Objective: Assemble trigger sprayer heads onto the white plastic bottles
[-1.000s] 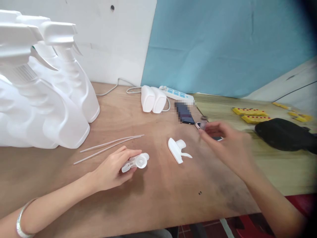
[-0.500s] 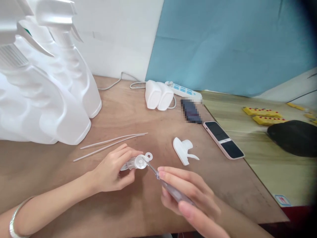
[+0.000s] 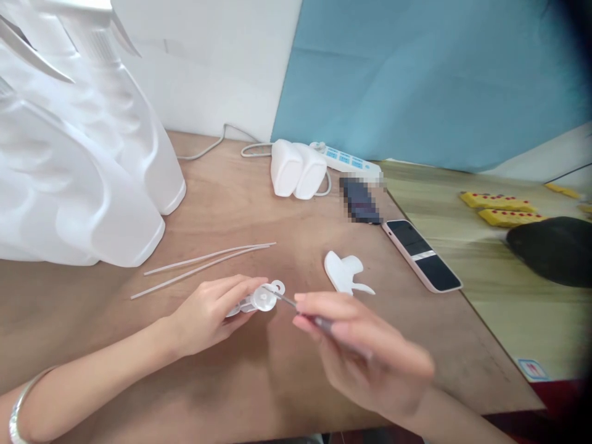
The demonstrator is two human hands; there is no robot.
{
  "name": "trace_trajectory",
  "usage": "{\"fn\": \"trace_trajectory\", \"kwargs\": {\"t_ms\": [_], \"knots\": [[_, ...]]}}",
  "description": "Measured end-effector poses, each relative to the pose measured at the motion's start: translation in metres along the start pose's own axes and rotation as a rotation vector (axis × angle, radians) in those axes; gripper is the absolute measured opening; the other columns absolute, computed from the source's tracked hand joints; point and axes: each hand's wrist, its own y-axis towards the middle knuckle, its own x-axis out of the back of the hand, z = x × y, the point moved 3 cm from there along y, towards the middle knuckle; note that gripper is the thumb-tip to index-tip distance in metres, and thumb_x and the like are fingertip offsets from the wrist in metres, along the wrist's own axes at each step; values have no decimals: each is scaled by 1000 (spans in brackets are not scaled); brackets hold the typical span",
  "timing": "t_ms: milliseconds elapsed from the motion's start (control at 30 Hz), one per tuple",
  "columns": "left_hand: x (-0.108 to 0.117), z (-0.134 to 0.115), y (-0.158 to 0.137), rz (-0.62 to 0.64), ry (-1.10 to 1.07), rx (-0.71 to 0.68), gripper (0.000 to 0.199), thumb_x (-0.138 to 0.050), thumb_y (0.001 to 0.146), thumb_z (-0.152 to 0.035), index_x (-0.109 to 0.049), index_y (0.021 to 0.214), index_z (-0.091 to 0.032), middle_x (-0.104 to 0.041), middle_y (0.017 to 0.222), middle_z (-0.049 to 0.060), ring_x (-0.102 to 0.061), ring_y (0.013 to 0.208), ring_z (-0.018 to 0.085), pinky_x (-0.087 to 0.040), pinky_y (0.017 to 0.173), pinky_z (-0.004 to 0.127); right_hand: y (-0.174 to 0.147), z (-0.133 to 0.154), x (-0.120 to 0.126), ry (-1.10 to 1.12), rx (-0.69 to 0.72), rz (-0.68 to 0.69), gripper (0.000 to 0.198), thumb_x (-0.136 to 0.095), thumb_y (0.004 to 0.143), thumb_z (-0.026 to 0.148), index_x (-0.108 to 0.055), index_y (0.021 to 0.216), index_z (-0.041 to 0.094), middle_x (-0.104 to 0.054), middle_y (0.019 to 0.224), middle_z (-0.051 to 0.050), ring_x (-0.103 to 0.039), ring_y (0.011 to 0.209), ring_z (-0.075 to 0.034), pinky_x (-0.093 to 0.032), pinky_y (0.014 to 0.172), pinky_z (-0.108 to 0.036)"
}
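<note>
The brown tabletop (image 3: 222, 197) before you has a smooth, faintly grained wooden surface, and a creased blue sheet (image 3: 416, 80) hangs behind it. On your left stand the white spray bottles (image 3: 132, 203), glossy moulded plastic with wavy grip ridges and ribbed collars. Your right hand (image 3: 370, 354) pinches a screwdriver-like tool (image 3: 285, 300) between thumb and fingers; its slim metal shaft is straight, and most of its handle is hidden by your grip. Your left hand (image 3: 210, 314), with a shiny bangle (image 3: 16, 413) on the wrist, pinches a translucent sprayer part (image 3: 265, 298) just above the table's near middle, its round, cup-like end facing up. The tool's tip reaches that end's upper edge, though you cannot tell whether it presses in. Two pale, slender tubes (image 3: 208, 256) lie beyond your left hand, slightly bowed. Near your right hand lies a matt white trigger-head shell (image 3: 341, 271), a rounded body with a curved prong. Just beside the sprayer part's round end sits a small, flat, pale ring (image 3: 278, 287).

A second ago your right hand was over the pink-edged phone (image 3: 423, 256); now the phone lies uncovered. Compared with half a second ago, your right hand is turned further over the tool's handle.
</note>
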Motion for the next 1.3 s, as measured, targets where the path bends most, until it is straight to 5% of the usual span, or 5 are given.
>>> {"fn": "trace_trajectory", "kwargs": {"t_ms": [133, 567, 700, 933, 1300], "knots": [[0, -2, 0, -14, 75, -17, 43, -52, 81, -9, -41, 121, -17, -64, 106, 7, -62, 90, 14, -49, 73, 22, 11, -9, 5, 264, -237, -242, 34, -60, 74, 2, -40, 89, 24, -67, 79, 1, -68, 71, -13, -57, 66, -25], [2, -2, 1, -16, 32, -12, 43, -52, 81, -9, -42, 122, -18, -65, 102, 8, -63, 80, 14, -49, 66, 21, 8, -27, 1, 539, -507, -319, 30, -63, 75, 8, -38, 81, 24, -67, 76, 2, -68, 74, -15, -58, 70, -28], [4, -2, 3, -28, 21, -34, 44, -51, 81, -9, -41, 124, -17, -66, 103, 9, -63, 85, 15, -51, 68, 22, 6, -25, 3, 490, -432, -315, 31, -60, 76, 4, -39, 84, 25, -67, 78, 3, -68, 74, -14, -59, 69, -27], [7, -1, 4, 11, 116, -186, 48, -42, 81, -1, -39, 126, -16, -64, 109, 11, -62, 90, 18, -53, 70, 29, -7, 4, 1, 164, 199, -78, 27, -50, 79, -1, -43, 68, 22, -69, 89, -4, -66, 85, -17, -59, 60, -24], [6, 5, 2, 36, -104, -64, 49, -47, 80, -2, -43, 125, -21, -65, 104, 7, -60, 89, 16, -52, 70, 25, -1, -6, 6, 433, -112, -229, 42, -52, 71, -11, -38, 89, 24, -65, 88, 2, -68, 79, -13, -59, 71, -27]]}}
